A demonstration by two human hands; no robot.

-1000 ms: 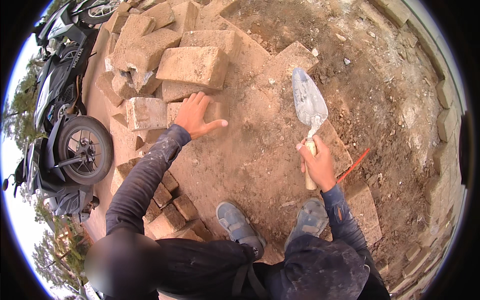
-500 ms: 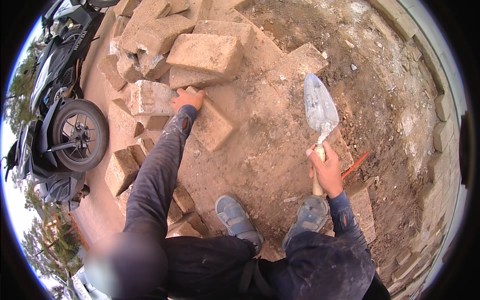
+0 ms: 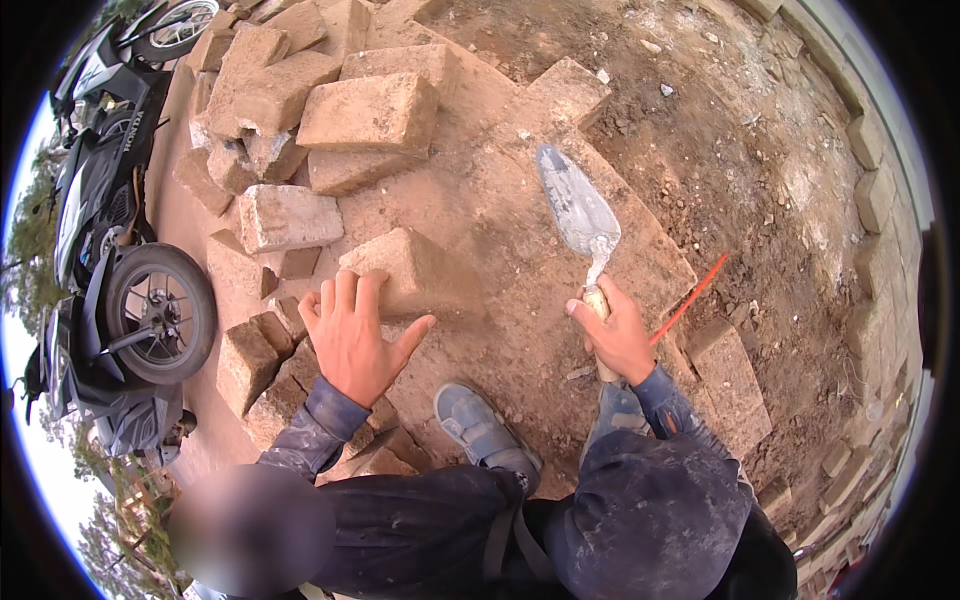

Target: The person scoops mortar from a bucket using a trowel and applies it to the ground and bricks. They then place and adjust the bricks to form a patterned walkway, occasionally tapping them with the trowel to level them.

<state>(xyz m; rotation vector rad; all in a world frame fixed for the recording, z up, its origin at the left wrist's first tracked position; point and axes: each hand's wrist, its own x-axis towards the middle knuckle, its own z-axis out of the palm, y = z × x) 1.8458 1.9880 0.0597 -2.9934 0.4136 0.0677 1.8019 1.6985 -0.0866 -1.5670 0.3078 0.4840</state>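
My left hand [image 3: 357, 340] has its fingers spread, with nothing gripped in it. Its fingertips overlap the near left edge of a tan paving brick [image 3: 415, 272] on the dusty ground; whether they touch it I cannot tell. Wrapped round the wooden handle of a pointed trowel [image 3: 578, 205] is my right hand [image 3: 618, 330]. The trowel's grey, mortar-smeared blade points away from me, above the ground right of the brick. The lower handle end is partly hidden by my fingers.
A heap of loose bricks [image 3: 365, 112] lies at the far left, and more bricks [image 3: 250, 362] sit beside my left arm. Laid paving [image 3: 640, 235] borders rough soil [image 3: 720, 190] on the right. A red strip [image 3: 690, 300] lies near my right hand. A motorcycle [image 3: 160, 312] stands at left.
My left hand has drawn back toward me from the brick's far end, and its fingers have spread. The brick now sits turned differently. The trowel has swung slightly leftward in my right hand.
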